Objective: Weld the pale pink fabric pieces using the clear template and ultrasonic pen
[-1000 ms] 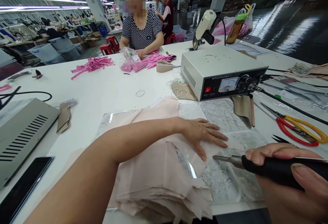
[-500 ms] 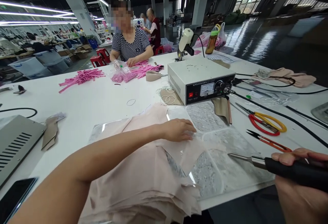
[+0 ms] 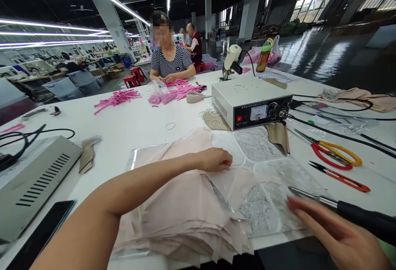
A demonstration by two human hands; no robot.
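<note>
My left hand [image 3: 216,159] rests on thin pale pink fabric [image 3: 182,196], fingers curled together at its upper edge; the fingertips are partly hidden. The fabric lies in loose layers over a clear sheet with a grey mottled surface [image 3: 260,208], and its pointed ends hang over the table's front edge. At the lower right, my right hand [image 3: 337,233] is open, with its fingers stretched out and apart from the handle. Just behind it lies a black-handled tool [image 3: 365,218] with a narrow metal tip pointing left at the sheet.
A control box [image 3: 260,105] with a dial stands at the back. Yellow-and-red scissors [image 3: 337,152] and orange thread snips [image 3: 340,176] lie to the right. A grey vented box [image 3: 43,179] and a phone [image 3: 40,233] are at left. Across the table, a person handles pink strips [image 3: 119,99].
My right hand has let go of the black-handled tool and opened, moving left in front of it. My left hand's fingers have curled in on the fabric. The view has shifted left.
</note>
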